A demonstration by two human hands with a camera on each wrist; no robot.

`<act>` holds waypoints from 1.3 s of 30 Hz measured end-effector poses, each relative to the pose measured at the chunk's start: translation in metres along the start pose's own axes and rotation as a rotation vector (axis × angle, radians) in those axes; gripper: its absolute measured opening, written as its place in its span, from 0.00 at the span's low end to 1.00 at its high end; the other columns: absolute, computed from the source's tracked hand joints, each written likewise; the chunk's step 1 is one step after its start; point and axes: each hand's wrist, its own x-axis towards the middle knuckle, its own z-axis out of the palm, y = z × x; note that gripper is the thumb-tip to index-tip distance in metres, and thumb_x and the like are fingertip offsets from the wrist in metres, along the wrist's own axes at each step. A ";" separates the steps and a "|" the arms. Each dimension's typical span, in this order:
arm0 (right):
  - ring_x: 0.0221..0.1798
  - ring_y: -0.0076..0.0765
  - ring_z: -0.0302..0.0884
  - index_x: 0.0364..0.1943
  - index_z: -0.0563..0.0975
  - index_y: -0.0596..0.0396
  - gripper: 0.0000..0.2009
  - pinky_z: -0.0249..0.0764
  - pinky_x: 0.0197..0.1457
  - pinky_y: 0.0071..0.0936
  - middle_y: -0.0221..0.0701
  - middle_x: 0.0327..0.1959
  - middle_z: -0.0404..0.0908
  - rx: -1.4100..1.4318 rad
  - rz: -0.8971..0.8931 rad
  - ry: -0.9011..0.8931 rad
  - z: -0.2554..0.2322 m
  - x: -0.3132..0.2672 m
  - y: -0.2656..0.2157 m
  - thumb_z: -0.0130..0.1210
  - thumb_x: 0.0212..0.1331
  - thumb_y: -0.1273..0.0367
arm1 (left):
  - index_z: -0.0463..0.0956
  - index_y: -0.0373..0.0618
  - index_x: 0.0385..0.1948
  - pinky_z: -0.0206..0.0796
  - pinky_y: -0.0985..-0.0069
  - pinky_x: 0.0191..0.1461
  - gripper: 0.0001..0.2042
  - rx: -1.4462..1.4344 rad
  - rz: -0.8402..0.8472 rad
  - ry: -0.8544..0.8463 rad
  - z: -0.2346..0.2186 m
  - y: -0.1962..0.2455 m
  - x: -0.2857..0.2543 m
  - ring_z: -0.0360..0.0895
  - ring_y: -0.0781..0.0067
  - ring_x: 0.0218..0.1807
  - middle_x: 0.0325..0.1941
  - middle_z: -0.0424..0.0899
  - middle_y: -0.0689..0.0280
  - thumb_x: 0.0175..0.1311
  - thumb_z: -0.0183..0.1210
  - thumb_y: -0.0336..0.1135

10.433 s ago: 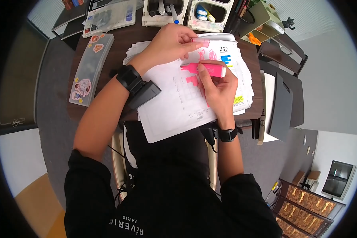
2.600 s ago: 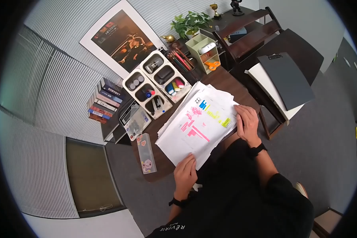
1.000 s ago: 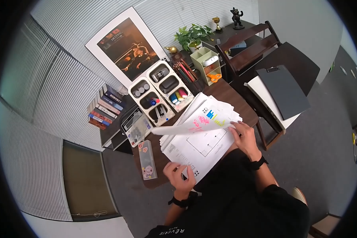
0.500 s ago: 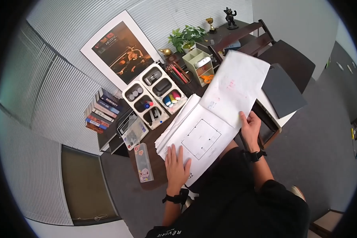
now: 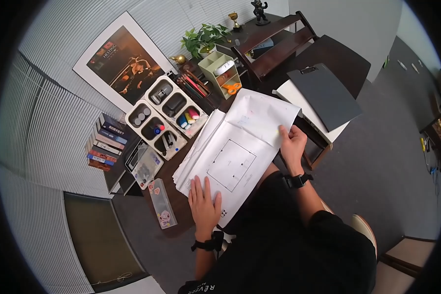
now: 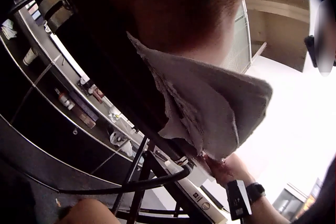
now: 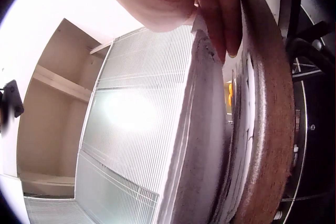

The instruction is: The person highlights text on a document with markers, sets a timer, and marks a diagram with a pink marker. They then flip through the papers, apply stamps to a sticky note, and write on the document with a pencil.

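Observation:
A stack of paper lies across the front of the brown table. Its top sheet (image 5: 230, 169) is printed with a black rectangular outline. My left hand (image 5: 205, 206) rests on that sheet's lower left part, fingers extended. At the right edge, my right hand (image 5: 293, 146) pinches a turned-back sheet (image 5: 267, 112); faint pink and yellow marks show through it. The left wrist view shows the curled ends of the papers (image 6: 210, 103) jutting out. In the right wrist view, fingers (image 7: 233, 29) of my right hand hold the paper edge (image 7: 202, 113) beside the table edge (image 7: 275, 113).
White organizers (image 5: 144, 132) hold markers and small items behind the stack. A clear sticker-covered case (image 5: 162, 206) lies left. Behind are a pencil holder (image 5: 193, 83) and a green organizer (image 5: 219, 68) with orange scissors (image 5: 232, 88). A black clipboard (image 5: 323, 95) lies right.
Earlier my hands held a pink highlighter and its cap. Since then, the marked top sheet has been lifted and turned back; its raised part has come lower, and my left hand has flattened onto the paper.

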 end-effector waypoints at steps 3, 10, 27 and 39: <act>0.20 0.13 0.60 0.27 0.79 0.66 0.10 0.55 0.21 0.22 0.23 0.16 0.73 0.024 0.000 -0.001 0.003 0.002 -0.016 0.63 0.62 0.73 | 0.64 0.39 0.71 0.46 0.49 0.77 0.30 0.004 -0.008 -0.002 0.002 0.000 0.003 0.53 0.41 0.79 0.78 0.57 0.43 0.71 0.54 0.46; 0.21 0.11 0.67 0.36 0.82 0.68 0.09 0.59 0.23 0.18 0.24 0.21 0.80 0.081 0.042 -0.037 -0.001 -0.001 -0.025 0.61 0.65 0.72 | 0.65 0.39 0.70 0.48 0.49 0.76 0.30 -0.015 -0.004 0.018 -0.002 0.000 0.002 0.54 0.41 0.78 0.77 0.58 0.43 0.71 0.54 0.47; 0.54 0.49 0.80 0.52 0.78 0.61 0.17 0.72 0.59 0.40 0.45 0.49 0.83 -0.393 -0.616 -0.732 -0.028 -0.016 -0.036 0.58 0.57 0.75 | 0.79 0.38 0.52 0.62 0.55 0.69 0.21 -0.295 0.239 0.046 -0.023 0.014 -0.044 0.73 0.53 0.68 0.64 0.78 0.52 0.55 0.70 0.29; 0.65 0.59 0.71 0.57 0.79 0.55 0.25 0.64 0.71 0.51 0.46 0.60 0.78 -0.384 -0.899 -0.984 -0.010 -0.050 -0.075 0.65 0.53 0.65 | 0.86 0.38 0.36 0.74 0.66 0.57 0.06 -0.491 -0.012 0.216 -0.024 0.024 -0.032 0.86 0.61 0.52 0.42 0.89 0.58 0.58 0.66 0.23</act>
